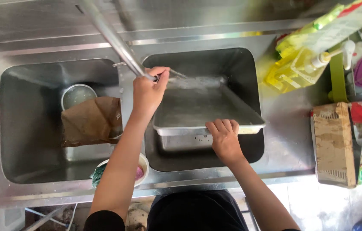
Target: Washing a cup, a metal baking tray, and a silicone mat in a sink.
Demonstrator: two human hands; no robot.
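My left hand (pixel 148 92) grips the end of the long metal faucet spout (pixel 114 38) and holds it over the right basin (pixel 249 68). Water streams from the spout into a rectangular steel tray (pixel 202 109) that rests tilted in this basin. My right hand (pixel 224 137) holds the near rim of the tray, fingers curled over its edge.
The left basin (pixel 22 124) holds a small steel bowl (pixel 77 95) and a brown bag-like thing (pixel 91 121). A white bowl (pixel 142 164) with a scrubber sits on the sink's front edge. At right stand a yellow refill pouch (pixel 292 70), a pump bottle (pixel 347 49) and cardboard boxes (pixel 334 143).
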